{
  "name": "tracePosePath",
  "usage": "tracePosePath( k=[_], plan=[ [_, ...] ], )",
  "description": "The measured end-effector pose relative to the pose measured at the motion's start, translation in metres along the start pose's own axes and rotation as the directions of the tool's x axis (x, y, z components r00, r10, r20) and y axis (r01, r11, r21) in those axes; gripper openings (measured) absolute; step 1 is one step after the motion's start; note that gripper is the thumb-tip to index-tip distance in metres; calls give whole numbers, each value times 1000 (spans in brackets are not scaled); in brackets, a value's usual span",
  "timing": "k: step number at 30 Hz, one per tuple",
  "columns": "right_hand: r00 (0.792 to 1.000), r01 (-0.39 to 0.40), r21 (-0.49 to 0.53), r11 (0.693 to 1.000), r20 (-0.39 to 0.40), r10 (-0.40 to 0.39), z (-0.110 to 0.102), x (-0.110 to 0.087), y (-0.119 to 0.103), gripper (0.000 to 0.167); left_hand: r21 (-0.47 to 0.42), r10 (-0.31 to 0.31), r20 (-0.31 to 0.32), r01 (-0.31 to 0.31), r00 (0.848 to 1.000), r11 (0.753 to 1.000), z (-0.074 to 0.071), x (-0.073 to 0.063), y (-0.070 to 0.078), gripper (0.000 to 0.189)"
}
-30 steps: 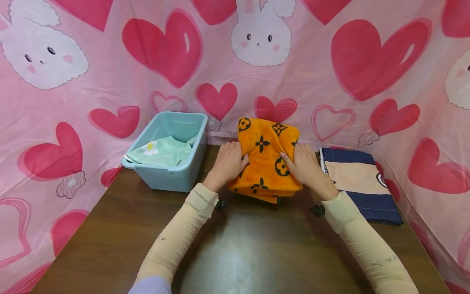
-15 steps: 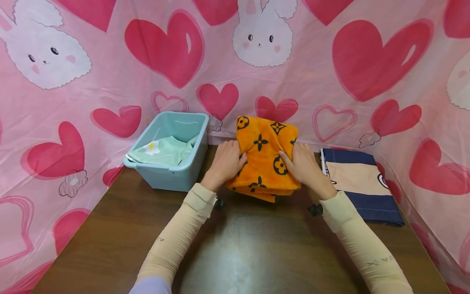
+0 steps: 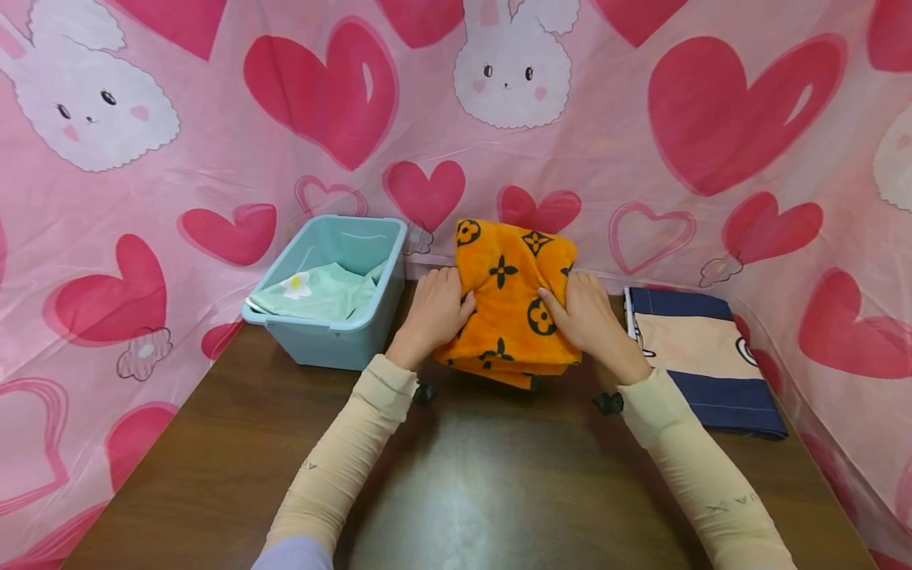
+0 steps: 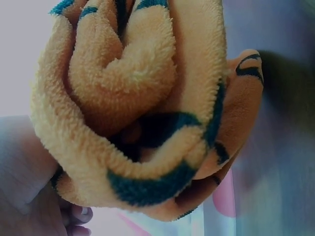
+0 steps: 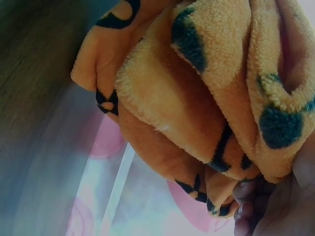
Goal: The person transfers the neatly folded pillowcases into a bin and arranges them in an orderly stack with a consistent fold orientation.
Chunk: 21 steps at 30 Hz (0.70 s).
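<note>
A: What is being held here?

B: An orange cloth [image 3: 514, 305] with dark motifs, folded in several layers. The left hand [image 3: 432, 310] grips its left side and the right hand [image 3: 593, 318] its right side, both curled in firmly, thumbs on the near face and the other fingers mostly behind the fabric in the head view.

A: And where is the orange cloth?

B: Between the two hands, tilted up over the far part of the desk [image 3: 456, 475]. Whether its bottom edge touches is hard to tell.

A: What else lies about?

B: Left of the left hand stands a light-blue bin [image 3: 324, 346] with a mint-green cloth [image 3: 335, 289] inside; right of the right hand lies a folded navy-and-beige cloth [image 3: 694, 347].

A: Which step does this look like?

B: Probably handling the folded layers as one piece. The wrist views show loose curls at both sides, so the next move seems to call for an even two-handed grip, layers pinched together.
</note>
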State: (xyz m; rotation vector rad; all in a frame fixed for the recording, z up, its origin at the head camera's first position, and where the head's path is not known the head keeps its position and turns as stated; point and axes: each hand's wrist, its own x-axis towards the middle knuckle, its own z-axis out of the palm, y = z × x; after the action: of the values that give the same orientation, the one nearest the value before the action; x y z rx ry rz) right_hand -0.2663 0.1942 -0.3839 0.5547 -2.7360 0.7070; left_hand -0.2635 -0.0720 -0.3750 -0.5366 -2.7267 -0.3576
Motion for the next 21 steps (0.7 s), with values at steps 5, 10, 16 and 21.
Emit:
tracePosePath(
  k=[5, 10, 16, 21],
  plan=[
    [1000, -16, 14, 1000, 1, 16, -1, 1, -3, 46, 26, -4, -8, 5, 1000, 1000, -2, 0, -1, 33],
    [999, -35, 23, 999, 4, 35, -2, 1, -6, 45, 37, 3, -10, -2, 1000, 999, -5, 0, 0, 33],
    [1000, -15, 30, 999, 9, 14, -2, 2, -8, 47, 54, -1, -18, 2, 1000, 999, -8, -2, -1, 33],
    [1000, 21, 36, 999, -9, -21, -4, 3, -11, 44, 61, 9, -32, -7, 999, 998, -12, -3, -2, 32]
  ],
)
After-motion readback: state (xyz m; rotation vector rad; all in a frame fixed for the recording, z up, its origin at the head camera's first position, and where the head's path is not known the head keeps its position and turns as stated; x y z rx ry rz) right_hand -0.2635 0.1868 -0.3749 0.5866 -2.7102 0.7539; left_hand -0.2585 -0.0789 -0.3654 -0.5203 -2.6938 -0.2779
